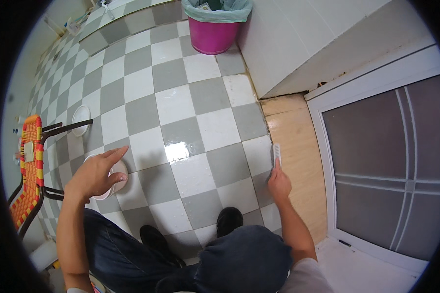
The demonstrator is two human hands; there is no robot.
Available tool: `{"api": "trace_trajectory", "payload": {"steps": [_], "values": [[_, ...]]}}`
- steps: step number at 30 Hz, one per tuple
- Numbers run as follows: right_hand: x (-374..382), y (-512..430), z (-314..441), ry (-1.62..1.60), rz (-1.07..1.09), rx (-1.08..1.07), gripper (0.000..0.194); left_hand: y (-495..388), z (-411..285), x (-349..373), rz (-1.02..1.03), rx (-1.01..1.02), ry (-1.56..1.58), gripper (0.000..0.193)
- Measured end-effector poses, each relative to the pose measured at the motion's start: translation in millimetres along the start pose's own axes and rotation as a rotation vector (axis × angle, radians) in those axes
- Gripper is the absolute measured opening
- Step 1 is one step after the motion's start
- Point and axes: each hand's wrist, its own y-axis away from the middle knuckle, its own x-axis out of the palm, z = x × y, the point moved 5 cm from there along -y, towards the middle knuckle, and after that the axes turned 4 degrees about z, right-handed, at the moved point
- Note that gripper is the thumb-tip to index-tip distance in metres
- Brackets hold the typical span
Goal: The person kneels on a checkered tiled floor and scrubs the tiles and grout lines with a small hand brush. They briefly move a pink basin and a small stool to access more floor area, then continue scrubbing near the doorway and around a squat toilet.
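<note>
My right hand point(279, 183) is closed around the handle of a small white brush point(277, 151), whose head lies along the seam between the checkered tile floor point(190, 175) and the wood-look threshold point(295, 146). Over a white bucket point(120, 177) on the left, my left hand point(101, 172) is spread with its fingers apart; it partly hides the bucket, and nothing shows in its grasp. Wet, shiny patches mark the tiles between both hands.
A woven orange and red chair point(32, 164) stands at the left, with a white round lid point(81, 120) near its leg. At the top is a pink trash bin point(214, 34) with a bag liner. A white-framed door point(321, 146) borders the threshold. My shoes are on the tiles.
</note>
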Motion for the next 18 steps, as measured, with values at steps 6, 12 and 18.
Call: {"api": "trace_trajectory", "payload": {"steps": [6, 12, 18], "values": [[3.2, -119.1, 46.1, 0.096, 0.105, -0.038, 0.065, -18.2, 6.2, 12.1, 0.039, 0.004, -0.004, 0.075], [13.0, -31.3, 24.6, 0.101, 0.332, 0.017, 0.067, 10.2, 5.5, -9.4, 0.027, -0.13, 0.008, 0.077], [4.2, -59.9, 10.2, 0.149, 0.172, -0.105, 0.061, 3.0, -12.7, -13.3, -0.043, 0.0, -0.019, 0.08]]}}
